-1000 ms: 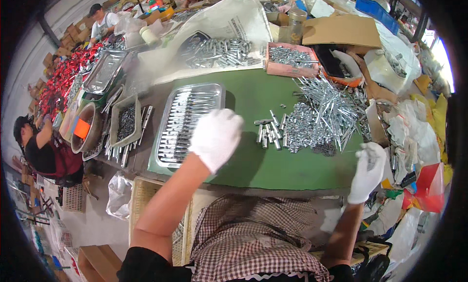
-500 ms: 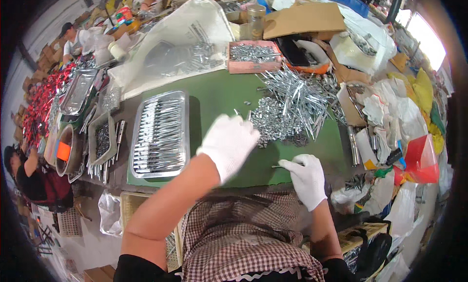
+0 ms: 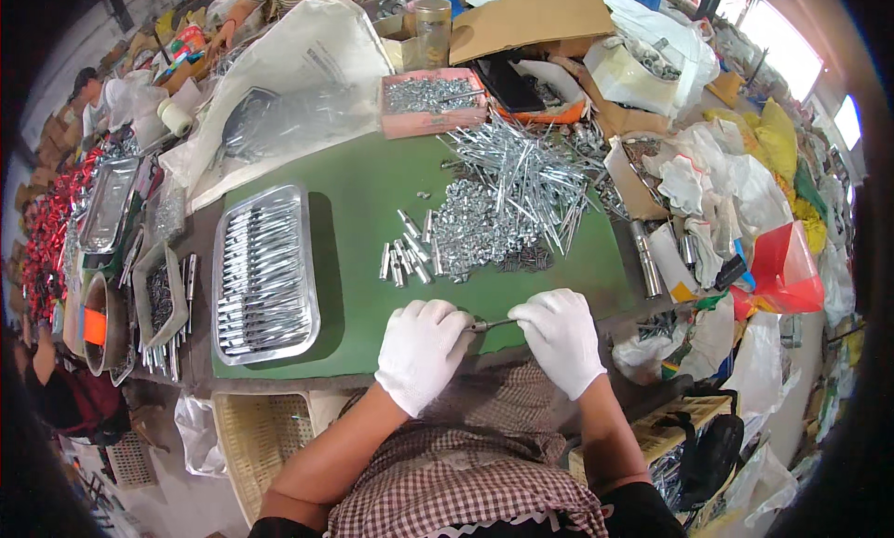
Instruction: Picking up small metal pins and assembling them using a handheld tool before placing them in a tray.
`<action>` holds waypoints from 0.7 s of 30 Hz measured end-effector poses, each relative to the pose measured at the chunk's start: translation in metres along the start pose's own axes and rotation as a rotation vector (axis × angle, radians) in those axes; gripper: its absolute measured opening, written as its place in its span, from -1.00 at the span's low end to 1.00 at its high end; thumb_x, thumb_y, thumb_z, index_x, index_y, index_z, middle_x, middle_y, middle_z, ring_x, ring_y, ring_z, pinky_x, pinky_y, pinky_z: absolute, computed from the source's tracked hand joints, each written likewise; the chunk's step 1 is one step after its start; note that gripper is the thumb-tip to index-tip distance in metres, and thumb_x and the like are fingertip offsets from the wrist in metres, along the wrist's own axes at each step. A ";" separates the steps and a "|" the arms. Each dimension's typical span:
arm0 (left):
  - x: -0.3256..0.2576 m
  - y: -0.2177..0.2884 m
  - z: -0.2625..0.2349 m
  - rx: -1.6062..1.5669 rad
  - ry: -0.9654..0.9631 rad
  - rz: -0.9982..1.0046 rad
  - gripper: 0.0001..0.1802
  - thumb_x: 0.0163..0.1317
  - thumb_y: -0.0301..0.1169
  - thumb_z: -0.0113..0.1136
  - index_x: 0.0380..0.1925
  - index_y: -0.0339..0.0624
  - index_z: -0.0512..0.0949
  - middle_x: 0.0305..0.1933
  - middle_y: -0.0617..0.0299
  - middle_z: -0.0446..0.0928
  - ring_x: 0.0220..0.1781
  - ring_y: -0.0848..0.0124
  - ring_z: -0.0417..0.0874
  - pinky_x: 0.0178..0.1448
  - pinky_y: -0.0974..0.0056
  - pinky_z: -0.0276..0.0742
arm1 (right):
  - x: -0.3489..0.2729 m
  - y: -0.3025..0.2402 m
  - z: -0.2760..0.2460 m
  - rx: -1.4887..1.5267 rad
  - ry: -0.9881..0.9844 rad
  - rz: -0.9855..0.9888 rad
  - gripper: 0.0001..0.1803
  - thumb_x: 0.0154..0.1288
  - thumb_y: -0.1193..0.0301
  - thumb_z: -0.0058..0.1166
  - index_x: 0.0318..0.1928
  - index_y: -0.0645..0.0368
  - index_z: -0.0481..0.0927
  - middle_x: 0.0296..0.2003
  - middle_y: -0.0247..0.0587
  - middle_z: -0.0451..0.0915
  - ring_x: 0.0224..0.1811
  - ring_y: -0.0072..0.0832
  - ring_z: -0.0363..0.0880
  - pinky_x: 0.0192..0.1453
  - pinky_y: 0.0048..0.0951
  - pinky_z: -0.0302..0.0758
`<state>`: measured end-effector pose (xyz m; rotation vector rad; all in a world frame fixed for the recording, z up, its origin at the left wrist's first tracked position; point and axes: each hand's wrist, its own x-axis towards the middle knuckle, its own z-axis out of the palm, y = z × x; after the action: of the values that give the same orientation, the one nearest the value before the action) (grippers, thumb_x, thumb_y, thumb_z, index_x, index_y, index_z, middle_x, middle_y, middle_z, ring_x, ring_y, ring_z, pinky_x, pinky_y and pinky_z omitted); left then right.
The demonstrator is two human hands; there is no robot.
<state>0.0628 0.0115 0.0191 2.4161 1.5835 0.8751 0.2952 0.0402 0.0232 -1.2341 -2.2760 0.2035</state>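
With your left hand (image 3: pixel 421 352) pinching a tube (image 3: pixel 479 327) and right hand (image 3: pixel 564 339) a rod (image 3: pixel 502 322), you're seemingly joining them, next needing straight alignment.

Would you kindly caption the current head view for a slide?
Left hand and right hand, white-gloved, hold a slim metal piece right of a loaded tray.
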 end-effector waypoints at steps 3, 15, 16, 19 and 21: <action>-0.001 0.005 -0.001 -0.002 0.028 -0.016 -0.80 0.13 -0.42 0.39 -0.24 0.00 0.63 -0.22 0.27 0.59 -0.16 0.15 0.63 -0.09 0.02 0.49 | 0.002 -0.002 0.000 0.004 -0.004 0.003 -0.87 0.22 0.47 0.26 -0.21 -0.03 0.72 -0.27 -0.31 0.67 -0.11 -0.19 0.62 0.04 -0.12 0.46; -0.003 0.004 0.008 -0.056 0.061 -0.021 -0.79 0.08 -0.46 0.41 -0.27 -0.02 0.60 -0.26 0.25 0.60 -0.22 0.12 0.64 -0.15 0.02 0.49 | 0.008 0.003 0.006 0.036 0.007 -0.050 -0.85 0.17 0.47 0.32 -0.24 -0.08 0.73 -0.25 -0.37 0.69 -0.08 -0.23 0.63 0.09 -0.14 0.46; -0.003 0.004 0.008 -0.062 0.062 -0.018 -0.79 0.08 -0.46 0.41 -0.27 -0.02 0.60 -0.26 0.25 0.60 -0.22 0.12 0.64 -0.15 0.02 0.49 | 0.009 0.004 0.006 0.021 0.015 -0.084 -0.85 0.15 0.47 0.33 -0.26 -0.08 0.74 -0.27 -0.37 0.69 -0.08 -0.24 0.64 0.09 -0.13 0.46; -0.002 0.004 0.007 -0.052 0.058 -0.025 -0.79 0.08 -0.45 0.41 -0.28 -0.02 0.61 -0.26 0.24 0.60 -0.22 0.11 0.64 -0.15 0.02 0.48 | 0.013 -0.003 0.004 0.015 0.135 -0.058 -0.87 0.14 0.46 0.34 -0.29 -0.07 0.75 -0.29 -0.36 0.70 -0.11 -0.24 0.64 0.09 -0.14 0.47; -0.001 0.003 0.009 -0.032 0.053 -0.031 -0.80 0.07 -0.45 0.41 -0.29 -0.03 0.61 -0.26 0.24 0.60 -0.22 0.11 0.64 -0.14 0.02 0.48 | 0.012 0.014 0.003 0.034 0.207 0.030 -0.88 0.15 0.46 0.34 -0.29 -0.06 0.75 -0.28 -0.35 0.71 -0.10 -0.23 0.64 0.09 -0.15 0.47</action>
<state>0.0697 0.0105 0.0128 2.3594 1.6077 0.9590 0.2993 0.0583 0.0199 -1.2140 -2.0698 0.1187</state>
